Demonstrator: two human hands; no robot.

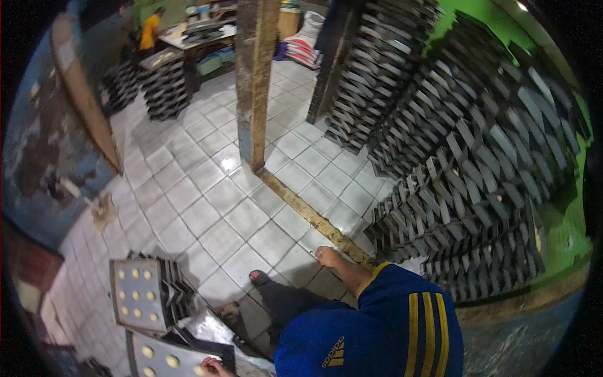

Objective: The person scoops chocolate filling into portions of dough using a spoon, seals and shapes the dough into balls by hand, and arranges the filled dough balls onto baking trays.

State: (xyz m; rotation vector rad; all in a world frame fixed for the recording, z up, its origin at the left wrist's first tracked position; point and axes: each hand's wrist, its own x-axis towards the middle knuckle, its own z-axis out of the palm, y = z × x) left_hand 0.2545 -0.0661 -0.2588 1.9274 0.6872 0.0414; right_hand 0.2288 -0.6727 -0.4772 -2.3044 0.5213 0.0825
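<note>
My left hand is at the bottom edge, over a metal baking tray with pale round dough balls on it. Its fingers are bent around a dough ball that they partly cover. My right hand hangs out over the tiled floor, away from the trays, with its fingers curled in. Whether anything small is inside them I cannot make out. Just beyond the near tray, another tray holds rows of dough balls on top of a stack of trays.
Tall stacks of dark metal trays line the green wall on the right. A wooden post rises from a low sill across the tiles. Farther back are another tray stack, a worktable, sacks and a person in yellow.
</note>
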